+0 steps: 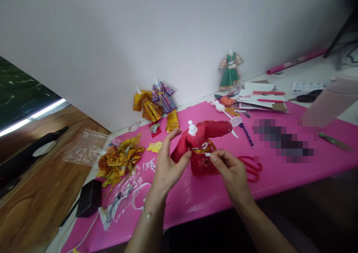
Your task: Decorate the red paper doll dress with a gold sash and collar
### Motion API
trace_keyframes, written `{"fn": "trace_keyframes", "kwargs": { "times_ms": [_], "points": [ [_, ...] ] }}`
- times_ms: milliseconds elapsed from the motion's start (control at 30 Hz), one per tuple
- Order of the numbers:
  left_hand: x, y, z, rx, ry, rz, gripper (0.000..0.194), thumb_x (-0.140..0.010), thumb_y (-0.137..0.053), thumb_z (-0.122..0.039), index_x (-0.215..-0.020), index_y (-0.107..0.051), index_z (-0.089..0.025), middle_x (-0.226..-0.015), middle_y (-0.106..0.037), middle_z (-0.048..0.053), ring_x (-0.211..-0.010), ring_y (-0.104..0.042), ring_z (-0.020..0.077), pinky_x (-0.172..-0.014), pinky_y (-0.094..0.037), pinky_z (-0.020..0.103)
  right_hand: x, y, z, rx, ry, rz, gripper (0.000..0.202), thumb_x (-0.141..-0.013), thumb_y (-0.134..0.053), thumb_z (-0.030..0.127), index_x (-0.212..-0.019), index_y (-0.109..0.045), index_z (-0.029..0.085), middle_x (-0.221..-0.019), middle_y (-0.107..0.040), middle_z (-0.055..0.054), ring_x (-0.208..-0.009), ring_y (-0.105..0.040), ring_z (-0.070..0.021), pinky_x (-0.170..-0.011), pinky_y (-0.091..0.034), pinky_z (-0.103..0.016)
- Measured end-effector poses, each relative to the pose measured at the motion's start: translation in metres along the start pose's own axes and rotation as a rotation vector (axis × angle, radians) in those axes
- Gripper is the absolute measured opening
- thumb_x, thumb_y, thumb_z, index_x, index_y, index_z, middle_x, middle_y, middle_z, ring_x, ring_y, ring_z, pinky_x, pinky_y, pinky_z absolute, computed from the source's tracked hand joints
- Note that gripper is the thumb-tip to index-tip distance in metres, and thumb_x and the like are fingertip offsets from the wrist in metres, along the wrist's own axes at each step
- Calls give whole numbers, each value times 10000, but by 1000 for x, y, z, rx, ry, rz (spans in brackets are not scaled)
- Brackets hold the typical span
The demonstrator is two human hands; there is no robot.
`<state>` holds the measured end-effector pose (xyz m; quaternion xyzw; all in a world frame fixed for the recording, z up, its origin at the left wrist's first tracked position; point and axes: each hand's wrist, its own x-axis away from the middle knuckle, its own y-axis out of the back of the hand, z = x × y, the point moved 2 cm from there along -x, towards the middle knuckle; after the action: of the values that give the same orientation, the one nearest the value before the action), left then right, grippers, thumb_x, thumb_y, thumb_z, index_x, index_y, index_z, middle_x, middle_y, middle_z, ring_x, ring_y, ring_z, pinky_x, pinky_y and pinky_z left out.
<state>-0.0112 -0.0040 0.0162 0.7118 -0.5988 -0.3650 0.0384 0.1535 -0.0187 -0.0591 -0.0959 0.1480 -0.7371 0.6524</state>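
A small doll body in a red dress (pixel 201 163) stands on the pink mat, its white neck piece (pixel 192 128) on top and a gold band round the waist. My left hand (pixel 170 163) is at the dress's left side, fingers apart, with the thumb near the waist and a red sleeve beside the palm. On the right, my right hand (pixel 229 167) pinches a small white strip (pixel 207 154) between thumb and forefinger, in front of the waist. The other sleeve (pixel 220 128) stretches out to the right.
Red scissors (pixel 253 169) lie right of the dress. Gold fabric scraps (pixel 121 159), white sticks (pixel 150 165) and a black box (pixel 89 199) are at left. Dressed figures (pixel 229 72) lean on the wall. Papers (pixel 260 96) and a bottle (pixel 332 100) are at right.
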Motion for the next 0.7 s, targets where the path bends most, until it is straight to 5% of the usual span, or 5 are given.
{"fn": "trace_keyframes", "kwargs": {
  "times_ms": [133, 200, 333, 433, 700],
  "points": [
    [39, 9, -15, 43, -293, -507, 253, -788, -682, -89, -986, -662, -246, -901, -617, -2, -932, -578, 165, -893, -456, 319, 8, 4, 2, -154, -67, 13, 220, -821, -708, 398, -753, -654, 196, -594, -444, 61, -551, -336, -87, -524, -283, -234],
    [57, -4, -18, 124, -212, -379, 176, -808, -662, -80, -889, -676, -236, -816, -582, -17, -826, -555, 128, -767, -459, 234, 15, 5, 2, -212, -113, 39, 239, -812, -724, 405, -738, -651, 190, -583, -422, 63, -535, -303, -79, -501, -251, -230],
    [76, -35, -19, 353, 169, -133, 85, -832, -674, -163, -829, -701, -244, -796, -593, -24, -769, -568, 104, -696, -464, 187, 32, 7, 1, -275, -194, 90, 263, -808, -735, 416, -735, -643, 182, -599, -422, 56, -543, -295, -79, -502, -242, -231],
    [77, -46, -20, 476, 277, -106, 50, -805, -705, -190, -811, -724, -236, -786, -605, -18, -754, -578, 105, -700, -474, 190, 40, 9, -1, -271, -223, 92, 250, -816, -735, 405, -741, -642, 186, -606, -400, 59, -556, -291, -84, -517, -253, -234],
    [71, -52, -21, 549, 291, -122, 93, -761, -717, -128, -737, -700, -216, -749, -594, -26, -727, -569, 102, -679, -466, 187, 41, 11, -4, -289, -237, 116, 249, -826, -724, 411, -741, -643, 192, -605, -397, 60, -562, -285, -91, -522, -257, -238]
  ]
}}
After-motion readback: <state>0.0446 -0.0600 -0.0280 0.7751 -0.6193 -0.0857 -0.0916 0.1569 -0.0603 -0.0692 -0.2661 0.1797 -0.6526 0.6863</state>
